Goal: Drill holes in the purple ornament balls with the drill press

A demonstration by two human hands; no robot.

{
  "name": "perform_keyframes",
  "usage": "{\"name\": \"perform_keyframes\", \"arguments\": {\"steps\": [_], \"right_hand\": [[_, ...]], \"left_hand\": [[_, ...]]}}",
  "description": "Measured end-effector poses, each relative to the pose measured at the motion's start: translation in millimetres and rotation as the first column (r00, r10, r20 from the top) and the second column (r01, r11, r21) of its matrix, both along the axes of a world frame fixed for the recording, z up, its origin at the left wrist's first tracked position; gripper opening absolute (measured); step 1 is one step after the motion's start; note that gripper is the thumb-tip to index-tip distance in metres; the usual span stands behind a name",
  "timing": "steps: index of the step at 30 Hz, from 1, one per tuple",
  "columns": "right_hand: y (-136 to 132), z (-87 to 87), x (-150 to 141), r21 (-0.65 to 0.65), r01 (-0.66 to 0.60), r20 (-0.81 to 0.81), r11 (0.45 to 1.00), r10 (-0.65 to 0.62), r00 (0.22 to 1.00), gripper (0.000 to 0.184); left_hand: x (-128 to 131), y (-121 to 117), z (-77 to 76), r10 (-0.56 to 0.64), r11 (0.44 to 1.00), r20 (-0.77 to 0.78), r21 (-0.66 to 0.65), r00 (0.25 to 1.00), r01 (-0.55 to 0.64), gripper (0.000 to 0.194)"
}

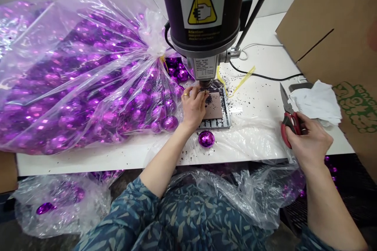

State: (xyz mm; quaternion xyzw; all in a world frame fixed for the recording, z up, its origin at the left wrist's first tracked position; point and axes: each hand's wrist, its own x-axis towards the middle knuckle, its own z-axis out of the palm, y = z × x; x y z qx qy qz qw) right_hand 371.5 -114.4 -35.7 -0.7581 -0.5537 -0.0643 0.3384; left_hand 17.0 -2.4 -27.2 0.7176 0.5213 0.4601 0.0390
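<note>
My right hand (309, 141) grips a pair of red-handled scissors (290, 119) at the right of the table, blades pointing away from me. Just under the drill press (203, 11), my left hand (194, 106) has its fingers closed together below the chuck (205, 84). What those fingers hold, if anything, is too small to make out. Beneath them a brown square board (215, 110) lies on the slotted metal base (225, 119), with dark shavings over it. One shiny purple faceted ball (206, 139) rests on the table in front of the base.
A large clear bag of purple balls (88, 86) fills the left side. Cardboard boxes (330, 27) stand at the right, near a white cloth (316, 102). A yellow strip (243, 80) and a black cable (265, 77) lie behind. Clear plastic (235, 192) hangs over the front edge.
</note>
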Motion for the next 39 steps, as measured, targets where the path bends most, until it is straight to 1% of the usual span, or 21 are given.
{"name": "perform_keyframes", "arguments": {"steps": [5,9,13,16,18,20,23,25,27,30,33,37,39], "right_hand": [[3,-2.7,-4,-0.002,0.021,0.002,1.000,-0.021,1.000,0.059],[2,-3.6,-7,-0.006,0.029,0.021,1.000,-0.029,0.999,0.059],[-1,3.1,-6,-0.022,0.046,0.060,0.999,-0.045,0.997,0.060],[2,10.9,-3,-0.039,0.065,0.070,0.997,-0.062,0.996,0.061],[8,15.1,1,-0.052,0.071,0.060,0.996,-0.068,0.996,0.063],[19,17.4,5,-0.075,0.069,0.034,0.995,-0.067,0.997,0.063],[40,17.0,10,-0.124,0.058,-0.025,0.991,-0.061,0.998,0.062],[53,14.7,11,-0.161,0.049,-0.059,0.986,-0.059,0.996,0.061],[62,11.1,10,-0.196,0.036,-0.080,0.980,-0.052,0.995,0.060],[67,5.3,5,-0.242,0.019,-0.097,0.970,-0.043,0.994,0.059],[66,1.7,1,-0.265,0.008,-0.111,0.964,-0.039,0.993,0.058],[63,1.9,-2,-0.280,0.005,-0.116,0.960,-0.039,0.992,0.059],[63,2.7,-2,-0.284,0.003,-0.108,0.959,-0.035,0.994,0.058]], "left_hand": [[2,0,4.3,0.009,1.000,0.013,-0.016,1.000,-0.009,0.020],[9,-3,3.3,0.042,0.999,0.037,0.015,0.998,-0.043,0.016],[15,-5,0.6,0.073,0.997,0.083,0.029,0.994,-0.076,0.017],[14,-6,2.8,0.090,0.996,0.082,0.009,0.993,-0.091,0.018],[9,-7,7.6,0.064,0.998,0.060,-0.016,0.996,-0.063,0.020],[3,-7,14.0,-0.009,0.998,0.054,-0.057,0.998,0.012,0.022],[-7,-8,22.6,-0.108,0.987,0.096,-0.112,0.990,0.119,0.025],[-10,-7,25.8,-0.135,0.981,0.109,-0.124,0.985,0.148,0.025],[-12,-6,26.4,-0.147,0.980,0.100,-0.123,0.984,0.159,0.024],[-12,-5,23.9,-0.154,0.979,0.096,-0.120,0.983,0.165,0.024],[-10,-5,19.1,-0.169,0.979,0.106,-0.096,0.980,0.179,0.025],[-7,-7,13.5,-0.129,0.990,0.084,-0.052,0.988,0.133,0.026],[-7,-7,12.4,-0.124,0.991,0.086,-0.049,0.989,0.128,0.027]]}}
